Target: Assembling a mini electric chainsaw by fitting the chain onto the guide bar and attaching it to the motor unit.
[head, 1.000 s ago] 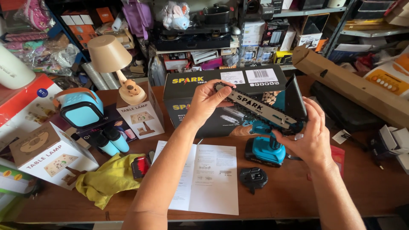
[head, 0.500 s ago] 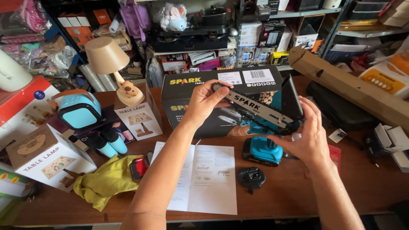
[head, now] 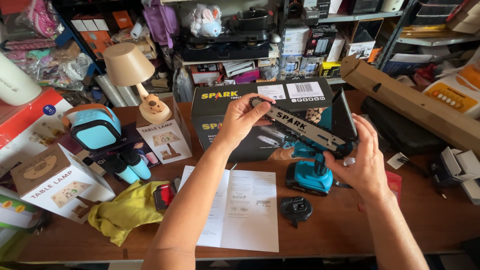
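Two bare hands work on a small blue and black chainsaw (head: 312,150), held above a brown wooden table (head: 350,230) in front of a black product box (head: 220,107). The left hand (head: 240,120) pinches the tip of the grey guide bar (head: 295,125) between thumb and fingers, closed on the bar and its chain (head: 265,107), while the right hand (head: 362,160) wraps around the saw body near the black guard (head: 342,115), fingers curled shut on it. Compared with the views from a second and half a second ago, very little has moved: the left hand keeps the same hold on the bar's end, the right hand has settled slightly closer on the body, and the saw sits a touch steadier, with its blue battery base (head: 307,177) just above the tabletop. That suggests a fine adjustment of bar and chain is in hand, not a big repositioning (the chain looks seated along the bar, though its tension cannot be judged here). A black round knob (head: 296,207) lies loose on the table just beside an open instruction sheet (head: 245,205). Further left are a yellow cloth (head: 125,212), a small red tool (head: 164,196), a table lamp (head: 132,75) and a blue speaker (head: 95,127)
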